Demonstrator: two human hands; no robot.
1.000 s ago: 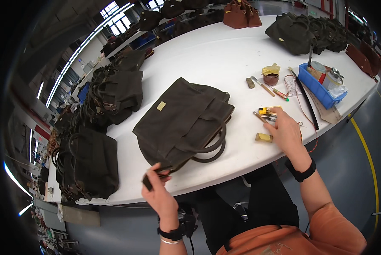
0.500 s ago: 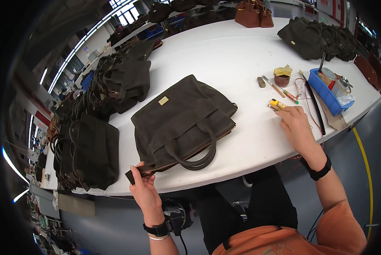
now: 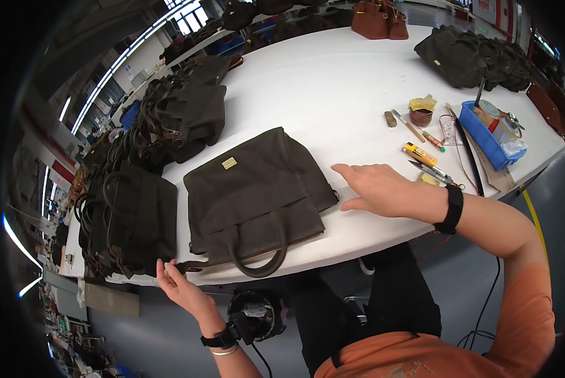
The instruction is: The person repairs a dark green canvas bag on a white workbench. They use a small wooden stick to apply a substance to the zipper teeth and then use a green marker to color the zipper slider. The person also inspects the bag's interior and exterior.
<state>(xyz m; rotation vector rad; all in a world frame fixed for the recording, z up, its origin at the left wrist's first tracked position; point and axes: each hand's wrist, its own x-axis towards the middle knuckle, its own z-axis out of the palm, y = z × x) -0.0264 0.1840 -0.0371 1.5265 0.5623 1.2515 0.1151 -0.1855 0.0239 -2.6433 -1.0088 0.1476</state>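
Note:
A dark brown handbag with a small gold plate lies flat on the white table in front of me. Its zip and loop handle face the near edge. By the zip's end tab, at the bag's lower left corner, is my left hand; its thumb and fingers are apart, fingertips beside the tab. Whether they touch it is hard to see. Off the bag's right side hovers my right hand, thumb and fingers spread and holding nothing. To its right lie pointed metal snips and a yellow stick-shaped tool.
Dark bags crowd the left side; another pile sits far right. Brown bags stand at the back. A blue bin of supplies, a jar and a black strip occupy the right.
The handbag has shifted left and toward me, turning slightly. My left hand moved left and its grip on the zip tab loosened. My right hand came left from the tools, uncovering the snips.

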